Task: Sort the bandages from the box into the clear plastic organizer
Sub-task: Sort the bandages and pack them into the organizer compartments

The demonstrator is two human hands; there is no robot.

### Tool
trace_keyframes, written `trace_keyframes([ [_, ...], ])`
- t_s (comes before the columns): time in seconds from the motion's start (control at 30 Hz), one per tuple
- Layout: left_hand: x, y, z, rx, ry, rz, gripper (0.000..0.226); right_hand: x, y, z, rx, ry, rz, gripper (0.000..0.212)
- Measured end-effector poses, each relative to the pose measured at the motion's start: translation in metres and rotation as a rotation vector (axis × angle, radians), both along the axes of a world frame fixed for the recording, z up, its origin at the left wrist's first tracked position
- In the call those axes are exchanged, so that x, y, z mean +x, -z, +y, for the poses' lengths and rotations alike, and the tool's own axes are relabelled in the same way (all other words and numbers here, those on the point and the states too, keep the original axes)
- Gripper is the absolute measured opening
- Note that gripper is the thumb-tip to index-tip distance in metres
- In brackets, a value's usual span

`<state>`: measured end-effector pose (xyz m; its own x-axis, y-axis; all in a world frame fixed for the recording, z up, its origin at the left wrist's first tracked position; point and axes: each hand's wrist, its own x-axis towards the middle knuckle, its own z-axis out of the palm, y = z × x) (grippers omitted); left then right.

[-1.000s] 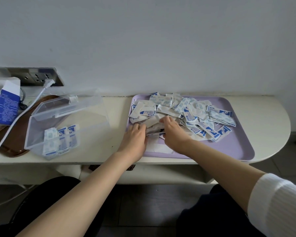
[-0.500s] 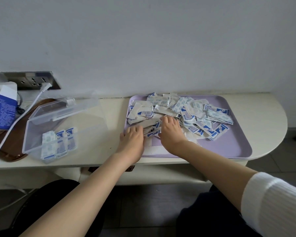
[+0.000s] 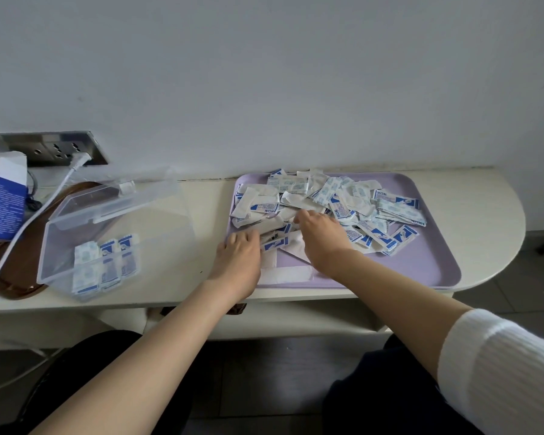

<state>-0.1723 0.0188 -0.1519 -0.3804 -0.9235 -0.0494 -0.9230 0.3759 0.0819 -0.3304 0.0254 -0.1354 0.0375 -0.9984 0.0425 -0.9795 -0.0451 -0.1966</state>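
Observation:
A loose pile of white-and-blue wrapped bandages (image 3: 343,196) covers the far half of a lilac tray (image 3: 421,262). My left hand (image 3: 239,255) lies at the tray's left edge, its fingers curled round a small stack of bandages (image 3: 275,235). My right hand (image 3: 324,237) reaches into the pile just right of it, fingers curled down and pinching a wrapper there. The clear plastic organizer (image 3: 54,246) stands to the left with its lid open. Several bandages (image 3: 107,265) stand in a row inside it. The blue-and-white bandage box (image 3: 4,202) is at the far left.
A white cable (image 3: 44,202) runs from the wall socket (image 3: 54,149) across a brown tray (image 3: 13,262) under the organizer. A white paper sheet (image 3: 283,271) lies on the lilac tray's near left corner. The wall is close behind; the counter's rounded end is on the right.
My right hand has moved away from the left hand, up and right into the pile. My left hand stays at the tray's edge with the stack.

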Motion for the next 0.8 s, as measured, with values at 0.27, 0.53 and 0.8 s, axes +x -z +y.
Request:
trace_keyframes([
  [0.27,0.002,0.0,-0.003,0.021,0.028,0.084,0.022,-0.015,-0.008,-0.008,-0.034,0.107,-0.111,0.018],
  [0.53,0.002,-0.019,-0.016,0.422,-0.172,0.551,0.018,0.008,-0.013,-0.001,-0.141,-0.232,-0.145,0.009],
  [0.8,0.009,-0.041,-0.01,0.779,-0.16,0.899,0.02,0.0,-0.004,-0.004,-0.189,-0.301,-0.016,0.02],
])
